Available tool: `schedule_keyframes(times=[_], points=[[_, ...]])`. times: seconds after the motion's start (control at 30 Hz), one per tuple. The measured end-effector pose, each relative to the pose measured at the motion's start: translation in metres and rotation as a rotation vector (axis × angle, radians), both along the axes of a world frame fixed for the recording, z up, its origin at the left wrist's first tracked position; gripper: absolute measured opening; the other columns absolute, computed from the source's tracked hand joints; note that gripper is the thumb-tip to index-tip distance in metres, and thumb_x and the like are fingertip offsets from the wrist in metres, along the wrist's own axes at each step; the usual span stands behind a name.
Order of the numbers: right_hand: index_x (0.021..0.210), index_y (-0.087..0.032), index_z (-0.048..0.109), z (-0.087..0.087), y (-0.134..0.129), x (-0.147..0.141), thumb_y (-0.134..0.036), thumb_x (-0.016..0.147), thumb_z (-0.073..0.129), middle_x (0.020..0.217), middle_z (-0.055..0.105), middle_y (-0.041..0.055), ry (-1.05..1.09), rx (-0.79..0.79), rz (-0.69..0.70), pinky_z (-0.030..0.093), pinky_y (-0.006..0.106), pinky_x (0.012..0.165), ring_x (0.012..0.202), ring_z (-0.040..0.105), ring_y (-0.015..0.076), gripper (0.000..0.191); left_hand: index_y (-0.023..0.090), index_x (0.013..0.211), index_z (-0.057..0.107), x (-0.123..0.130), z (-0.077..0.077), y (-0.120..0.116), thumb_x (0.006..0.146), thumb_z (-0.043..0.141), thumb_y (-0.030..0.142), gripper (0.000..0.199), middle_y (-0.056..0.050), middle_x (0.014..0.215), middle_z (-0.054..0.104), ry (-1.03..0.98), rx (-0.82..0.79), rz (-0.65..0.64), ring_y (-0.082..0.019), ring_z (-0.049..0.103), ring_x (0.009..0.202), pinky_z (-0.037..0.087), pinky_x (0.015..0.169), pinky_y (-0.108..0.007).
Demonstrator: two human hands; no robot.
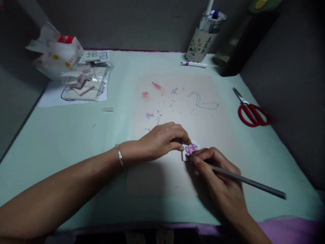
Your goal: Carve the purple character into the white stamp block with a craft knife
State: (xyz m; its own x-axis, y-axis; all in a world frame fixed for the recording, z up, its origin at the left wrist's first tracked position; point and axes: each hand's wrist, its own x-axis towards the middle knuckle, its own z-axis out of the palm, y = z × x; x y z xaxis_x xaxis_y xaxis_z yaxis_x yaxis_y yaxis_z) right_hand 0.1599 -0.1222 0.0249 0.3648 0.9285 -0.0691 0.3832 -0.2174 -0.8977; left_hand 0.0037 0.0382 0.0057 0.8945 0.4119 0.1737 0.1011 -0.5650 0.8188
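A small white block (187,157) with purple markings on its top lies on a pale sheet (162,176). My left hand (166,139), with a silver bracelet at the wrist, pinches the block's left and upper edge between thumb and fingers. From the right, my right hand (220,176) grips a thin dark rod-like tool (251,182), its handle slanting down to the right. The tool's tip meets the block near the purple marks, partly hidden by my right fingertips. Small dark crumbs and red and purple smudges dot the sheet above my left hand.
Red-handled scissors (251,113) lie at the right, near a dark bottle (243,40). A purple-banded marker (194,64) rests before a pen cup (203,42). At the back left are bagged blocks (85,83) and a white plastic package (64,52).
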Motion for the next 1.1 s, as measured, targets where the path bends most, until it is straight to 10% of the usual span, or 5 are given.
schedule_keyframes(times=[0.6, 0.8, 1.1], points=[[0.082, -0.024, 0.067, 0.008, 0.001, 0.007, -0.039, 0.097, 0.066, 0.072, 0.065, -0.0007, -0.036, -0.069, 0.090, 0.040, 0.028, 0.055, 0.061, 0.054, 0.0154, 0.021, 0.021, 0.112, 0.069, -0.006, 0.005, 0.002, 0.098, 0.068, 0.016, 0.015, -0.005, 0.116, 0.075, 0.008, 0.025, -0.068, -0.020, 0.065, 0.112, 0.050, 0.099, -0.034], [0.084, -0.024, 0.070, 0.008, 0.005, 0.015, -0.038, 0.094, 0.071, 0.077, 0.072, 0.0005, -0.034, -0.034, 0.131, 0.048, 0.029, 0.060, 0.067, 0.063, 0.0172, 0.017, 0.018, 0.133, 0.058, -0.006, 0.000, -0.008, 0.084, 0.088, 0.037, 0.061, -0.014, 0.134, 0.066, 0.051, 0.135, -0.080, -0.031, 0.058, 0.124, 0.047, 0.108, -0.043], [0.092, -0.024, 0.068, 0.009, 0.016, 0.030, -0.027, 0.100, 0.064, 0.085, 0.072, 0.0023, -0.080, 0.109, 0.384, 0.055, 0.028, 0.071, 0.079, 0.069, 0.0178, 0.008, 0.019, 0.148, 0.045, -0.004, -0.001, -0.013, 0.086, 0.082, 0.027, 0.074, -0.013, 0.134, 0.067, 0.069, 0.103, 0.001, -0.030, 0.060, 0.124, 0.048, 0.107, -0.043]])
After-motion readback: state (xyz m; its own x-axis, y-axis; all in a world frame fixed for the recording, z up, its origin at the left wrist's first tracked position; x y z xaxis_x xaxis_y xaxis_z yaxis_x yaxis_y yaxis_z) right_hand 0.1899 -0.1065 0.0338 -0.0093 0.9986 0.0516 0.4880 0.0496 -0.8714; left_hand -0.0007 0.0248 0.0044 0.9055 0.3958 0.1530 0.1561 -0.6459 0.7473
